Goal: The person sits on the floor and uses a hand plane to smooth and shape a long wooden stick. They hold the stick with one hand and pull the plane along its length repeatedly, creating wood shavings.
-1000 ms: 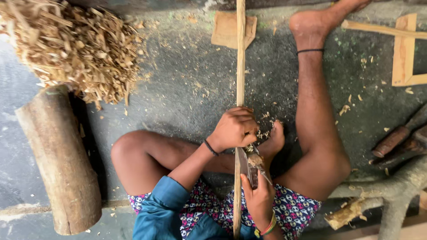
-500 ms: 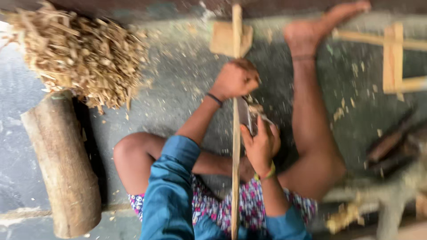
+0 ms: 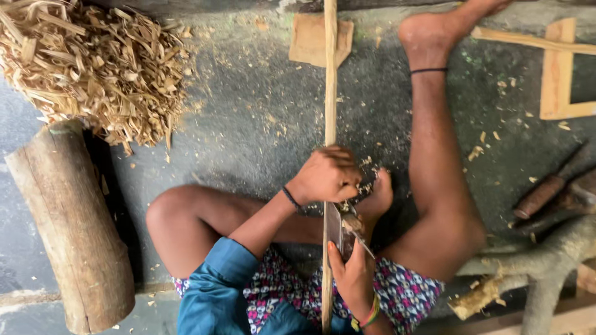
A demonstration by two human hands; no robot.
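Left hand (image 3: pixel 326 177) has slid back down the long stick (image 3: pixel 329 93), fingers wrapped around it. Stick runs straight away from the body. Right hand (image 3: pixel 354 276), nearer, clasps the blade (image 3: pixel 338 226) against it.

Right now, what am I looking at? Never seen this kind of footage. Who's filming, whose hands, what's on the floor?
There is one picture, taken by a camera worn on the person's head and looking straight down. No machine: a person sits on a grey floor and works with bare hands.

A long thin wooden stick runs away from the person, between the legs. The left hand closes its grip around the stick. The right hand, nearer the body, holds a flat metal blade against it. Small chips lie around the hands.

On the floor: a heap of wood shavings upper left, a thick log at left, a flat wooden piece beside the stick's far end, a wooden frame at right.
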